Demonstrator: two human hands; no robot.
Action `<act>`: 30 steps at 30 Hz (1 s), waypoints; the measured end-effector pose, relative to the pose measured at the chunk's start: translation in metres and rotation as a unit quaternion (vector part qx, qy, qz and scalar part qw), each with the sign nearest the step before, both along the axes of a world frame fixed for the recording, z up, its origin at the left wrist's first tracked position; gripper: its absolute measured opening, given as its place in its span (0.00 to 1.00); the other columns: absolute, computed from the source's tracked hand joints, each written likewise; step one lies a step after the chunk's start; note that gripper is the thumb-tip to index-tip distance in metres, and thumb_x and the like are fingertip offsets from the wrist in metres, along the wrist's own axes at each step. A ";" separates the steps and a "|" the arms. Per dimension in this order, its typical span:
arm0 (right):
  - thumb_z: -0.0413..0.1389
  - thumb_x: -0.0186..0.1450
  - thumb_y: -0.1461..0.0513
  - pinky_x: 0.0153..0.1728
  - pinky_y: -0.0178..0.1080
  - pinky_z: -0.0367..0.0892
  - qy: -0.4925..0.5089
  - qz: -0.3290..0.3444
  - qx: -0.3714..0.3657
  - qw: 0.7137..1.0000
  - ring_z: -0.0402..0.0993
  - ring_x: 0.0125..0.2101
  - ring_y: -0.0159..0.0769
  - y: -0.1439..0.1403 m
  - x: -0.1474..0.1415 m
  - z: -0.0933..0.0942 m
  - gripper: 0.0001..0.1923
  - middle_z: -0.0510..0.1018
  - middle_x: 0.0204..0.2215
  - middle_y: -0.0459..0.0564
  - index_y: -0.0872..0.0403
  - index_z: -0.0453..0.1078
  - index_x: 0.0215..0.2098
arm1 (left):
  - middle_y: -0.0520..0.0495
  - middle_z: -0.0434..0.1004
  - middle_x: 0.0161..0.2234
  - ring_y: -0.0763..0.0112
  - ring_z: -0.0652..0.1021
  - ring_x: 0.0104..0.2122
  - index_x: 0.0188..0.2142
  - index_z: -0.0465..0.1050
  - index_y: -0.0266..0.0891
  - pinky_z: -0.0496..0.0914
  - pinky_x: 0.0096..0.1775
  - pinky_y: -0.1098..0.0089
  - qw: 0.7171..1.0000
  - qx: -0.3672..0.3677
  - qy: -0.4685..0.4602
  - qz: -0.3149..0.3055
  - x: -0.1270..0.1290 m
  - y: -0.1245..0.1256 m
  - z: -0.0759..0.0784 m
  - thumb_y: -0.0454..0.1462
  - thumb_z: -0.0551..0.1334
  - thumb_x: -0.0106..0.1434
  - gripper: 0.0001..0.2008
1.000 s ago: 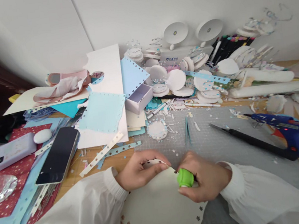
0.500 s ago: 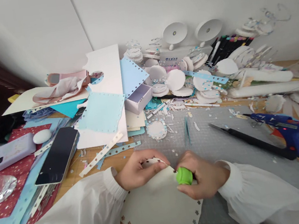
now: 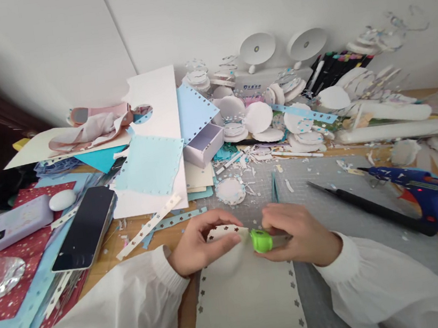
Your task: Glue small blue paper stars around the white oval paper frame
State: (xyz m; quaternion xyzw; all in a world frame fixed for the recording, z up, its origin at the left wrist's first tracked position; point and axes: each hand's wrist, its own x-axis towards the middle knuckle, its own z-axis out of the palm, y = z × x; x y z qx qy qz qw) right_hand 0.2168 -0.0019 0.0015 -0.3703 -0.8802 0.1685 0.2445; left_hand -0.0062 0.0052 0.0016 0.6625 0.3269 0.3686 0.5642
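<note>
A cream sheet of paper [image 3: 249, 302] with flower-shaped holes along its edges lies at the front of the desk. My left hand [image 3: 201, 244] holds its top edge, thumb over the paper and fingers at the far side. My right hand [image 3: 303, 233] grips a small bright green paper punch [image 3: 262, 240] at the sheet's upper right part, where the paper bends up slightly. Whether the paper sits inside the punch slot I cannot tell. Just beyond my right hand, tweezers [image 3: 273, 186] lie on the grey cutting mat [image 3: 324, 290].
To the right lie a blue glue gun [image 3: 419, 186] and a black pen-like tool with a pointed tip [image 3: 374, 208]. White paper discs [image 3: 258, 117] pile up along the wall. At left are a phone [image 3: 84, 227], punched strips [image 3: 149, 227] and coloured paper [image 3: 33, 253].
The cream sheet has turned, so its lower edge now runs nearly level and more of it shows. My right hand and the punch have moved up slightly; the left thumb has straightened.
</note>
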 end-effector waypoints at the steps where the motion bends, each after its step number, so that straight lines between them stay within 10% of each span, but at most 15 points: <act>1: 0.60 0.56 0.57 0.23 0.32 0.47 0.008 -0.005 0.015 1.000 0.52 0.21 0.27 0.000 0.000 -0.001 0.20 0.58 0.19 0.39 0.52 0.50 0.22 | 0.42 0.77 0.37 0.67 0.76 0.37 0.39 0.74 0.33 0.69 0.42 0.70 1.000 -0.013 -0.009 -0.012 0.000 0.000 0.000 0.33 0.65 0.56 0.10; 22: 0.58 0.59 0.64 0.31 0.36 0.62 0.041 0.072 0.053 0.995 0.65 0.31 0.33 -0.002 -0.003 -0.009 0.08 0.70 0.28 0.47 0.53 0.61 0.32 | 0.36 0.76 0.40 0.62 0.76 0.40 0.36 0.70 0.32 0.70 0.41 0.65 0.993 -0.068 -0.041 -0.085 -0.002 -0.002 0.001 0.36 0.59 0.62 0.06; 30: 0.58 0.60 0.62 0.30 0.35 0.65 0.092 -0.001 0.084 0.992 0.68 0.31 0.34 -0.006 -0.008 -0.006 0.08 0.72 0.29 0.48 0.52 0.63 0.36 | 0.43 0.73 0.39 0.65 0.74 0.39 0.42 0.69 0.35 0.70 0.42 0.68 0.999 0.044 -0.001 -0.019 0.002 -0.004 -0.001 0.35 0.68 0.53 0.17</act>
